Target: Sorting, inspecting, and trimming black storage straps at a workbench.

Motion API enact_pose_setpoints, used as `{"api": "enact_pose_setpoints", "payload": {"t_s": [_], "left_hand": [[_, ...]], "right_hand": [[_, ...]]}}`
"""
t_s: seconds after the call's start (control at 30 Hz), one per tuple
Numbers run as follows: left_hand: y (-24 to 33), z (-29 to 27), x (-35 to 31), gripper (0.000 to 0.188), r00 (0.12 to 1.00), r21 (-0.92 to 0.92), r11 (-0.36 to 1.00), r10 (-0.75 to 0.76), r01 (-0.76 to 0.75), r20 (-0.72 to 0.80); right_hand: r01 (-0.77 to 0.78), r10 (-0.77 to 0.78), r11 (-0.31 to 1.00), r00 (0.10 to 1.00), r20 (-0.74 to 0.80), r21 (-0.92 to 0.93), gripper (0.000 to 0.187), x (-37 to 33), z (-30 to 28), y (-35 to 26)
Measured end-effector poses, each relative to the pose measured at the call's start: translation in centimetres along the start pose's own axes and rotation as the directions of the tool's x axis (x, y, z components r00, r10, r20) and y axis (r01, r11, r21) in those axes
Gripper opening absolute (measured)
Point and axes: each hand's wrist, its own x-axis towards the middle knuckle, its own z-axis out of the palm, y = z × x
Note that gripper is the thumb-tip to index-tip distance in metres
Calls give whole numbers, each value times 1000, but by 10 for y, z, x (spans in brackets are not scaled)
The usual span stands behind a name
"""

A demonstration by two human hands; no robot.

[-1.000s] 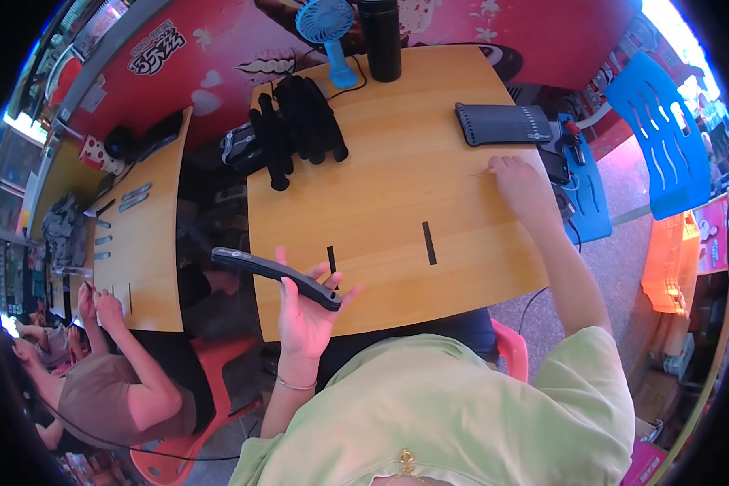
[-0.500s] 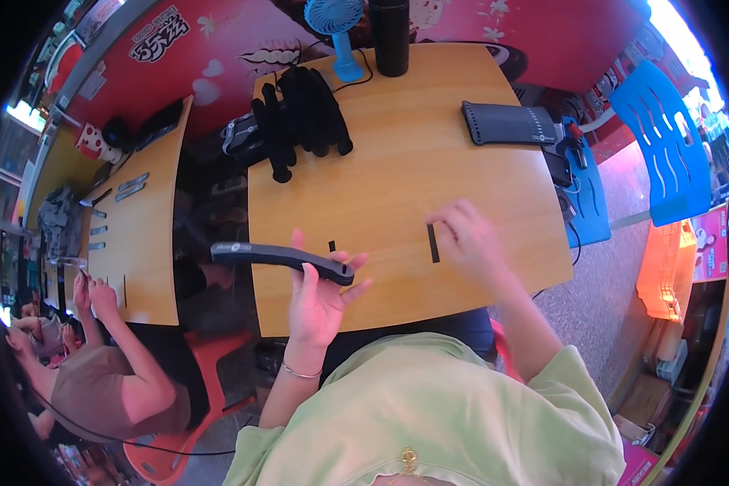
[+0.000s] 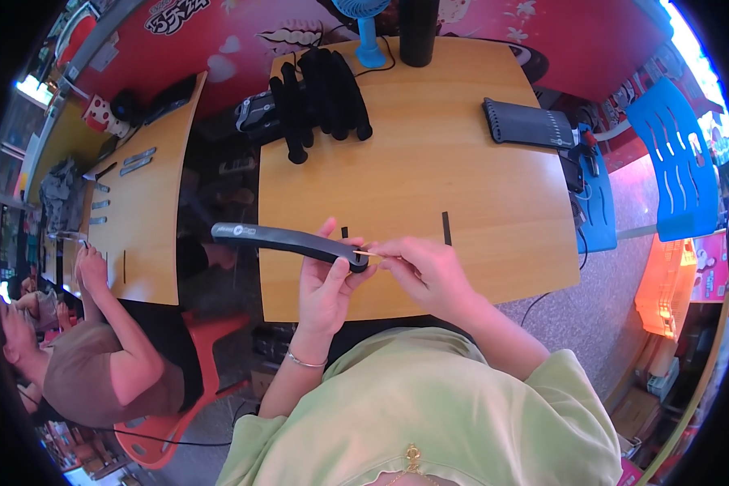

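Observation:
My left hand [image 3: 322, 296] is closed around the right end of a long, slightly curved dark grey bar [image 3: 275, 238] with a black underside and a slot in that end. The bar points left above the table's near part. Right at the slotted end, my right hand [image 3: 431, 271] pinches a thin pale stick [image 3: 364, 253], like a toothpick, whose tip meets the slot. Beyond the right hand lies a narrow black strip [image 3: 446, 228] on the table. A shorter black strip [image 3: 344, 232] shows just past my left fingers, partly hidden by them.
On the wooden table [image 3: 413, 138], a pile of black curved bars [image 3: 324, 97] sits far left. A blue fan [image 3: 369, 44] and black tumbler [image 3: 418, 32] stand behind. A dark grey slotted stack [image 3: 526, 124] lies right, near a blue chair [image 3: 672, 154]. Another person [image 3: 105, 364] works left.
My right hand has come left from the long black strip to the bar's slotted end, now with a thin stick in its fingers. My left hand still holds the bar. The view has shifted slightly.

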Motion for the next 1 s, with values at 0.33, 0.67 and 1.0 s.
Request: {"api": "enact_pose_setpoints", "payload": {"t_s": [0.33, 0.67, 1.0], "left_hand": [[1, 2, 5, 34, 993, -9, 994, 106, -107, -48], [-2, 1, 6, 32, 983, -2, 986, 166, -167, -76], [-6, 4, 6, 32, 980, 3, 986, 164, -165, -113]], "right_hand": [[-4, 3, 999, 1000, -20, -44, 27, 0, 1, -6], [87, -102, 972, 993, -55, -219, 32, -3, 11, -1], [93, -125, 953, 988, -95, -287, 32, -6, 14, 2]]}}
